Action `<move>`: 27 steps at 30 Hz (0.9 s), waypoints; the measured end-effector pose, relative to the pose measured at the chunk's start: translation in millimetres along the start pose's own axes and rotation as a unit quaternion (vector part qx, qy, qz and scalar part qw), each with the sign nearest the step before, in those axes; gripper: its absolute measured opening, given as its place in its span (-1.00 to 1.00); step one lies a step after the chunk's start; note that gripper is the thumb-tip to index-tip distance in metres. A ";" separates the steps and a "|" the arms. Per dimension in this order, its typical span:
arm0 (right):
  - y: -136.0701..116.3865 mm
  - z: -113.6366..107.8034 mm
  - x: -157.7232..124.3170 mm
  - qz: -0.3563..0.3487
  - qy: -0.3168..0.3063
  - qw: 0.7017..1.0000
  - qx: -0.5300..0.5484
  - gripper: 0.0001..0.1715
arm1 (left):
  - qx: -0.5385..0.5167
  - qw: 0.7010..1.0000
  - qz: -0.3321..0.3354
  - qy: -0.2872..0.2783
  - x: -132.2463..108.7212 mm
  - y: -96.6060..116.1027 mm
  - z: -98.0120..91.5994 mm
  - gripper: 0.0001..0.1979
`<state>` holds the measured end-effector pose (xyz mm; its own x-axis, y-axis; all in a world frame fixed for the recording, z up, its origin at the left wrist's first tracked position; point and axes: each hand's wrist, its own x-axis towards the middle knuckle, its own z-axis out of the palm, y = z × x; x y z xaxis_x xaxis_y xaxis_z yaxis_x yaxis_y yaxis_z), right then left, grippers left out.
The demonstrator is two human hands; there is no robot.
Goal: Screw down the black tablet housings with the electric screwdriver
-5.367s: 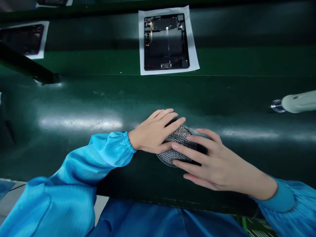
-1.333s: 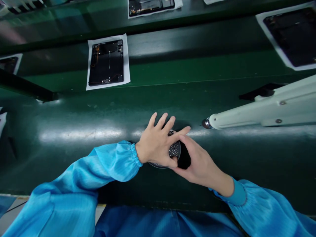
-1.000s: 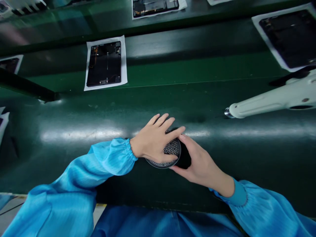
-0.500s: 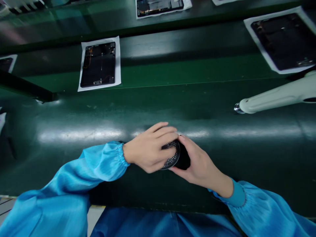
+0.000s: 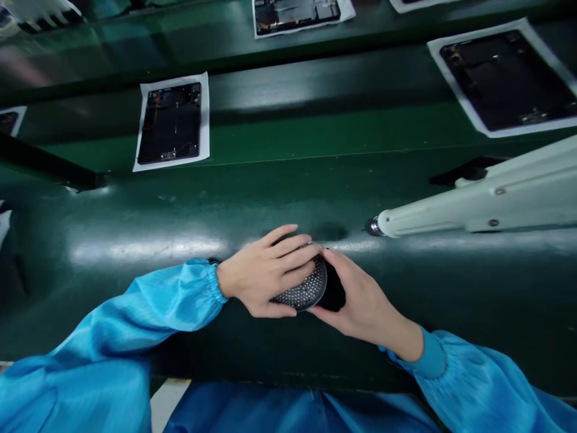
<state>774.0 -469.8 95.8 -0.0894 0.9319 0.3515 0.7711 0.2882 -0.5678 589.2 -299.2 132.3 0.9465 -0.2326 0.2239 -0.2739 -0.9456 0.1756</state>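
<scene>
A round dark dish studded with many small shiny screws sits on the green conveyor belt near its front edge. My left hand lies over the dish with its fingers curled across the top. My right hand cups the black right side of the dish, fingers wrapped round it. Both sleeves are bright blue.
A white electric screwdriver hangs in from the right, its tip just above and right of my hands. Opened tablet backs on white sheets lie on the belt: one at back left, one at back right, another at the top. A dark bar crosses the left.
The tablet at back left has drifted further left on the belt. The screwdriver has swung in closer to my hands. My left fingers have curled down over the dish.
</scene>
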 end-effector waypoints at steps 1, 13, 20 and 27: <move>0.2 -0.9 -0.1 0.000 0.000 1.000 0.000 0.05 | -0.013 1.000 0.007 0.003 0.3 -0.1 -1.0 -0.32; 7.5 -6.3 -6.3 -0.001 0.004 1.000 -0.003 0.06 | -0.014 1.000 0.002 -0.010 15.0 -6.6 1.3 -0.29; 11.8 -10.1 -9.8 -0.003 -0.003 1.000 0.006 0.05 | -0.007 0.999 -0.007 -0.032 18.0 0.6 7.0 -0.28; 13.3 -15.2 -12.3 0.007 -0.016 1.000 0.002 0.02 | -0.019 0.999 -0.024 -0.037 -3.9 17.1 6.8 -0.28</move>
<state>795.0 -480.7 95.2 -0.0996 0.9423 0.3195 0.7702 0.2763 -0.5749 582.0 -316.0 127.9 0.9683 -0.2052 0.1427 -0.2333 -0.9470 0.2208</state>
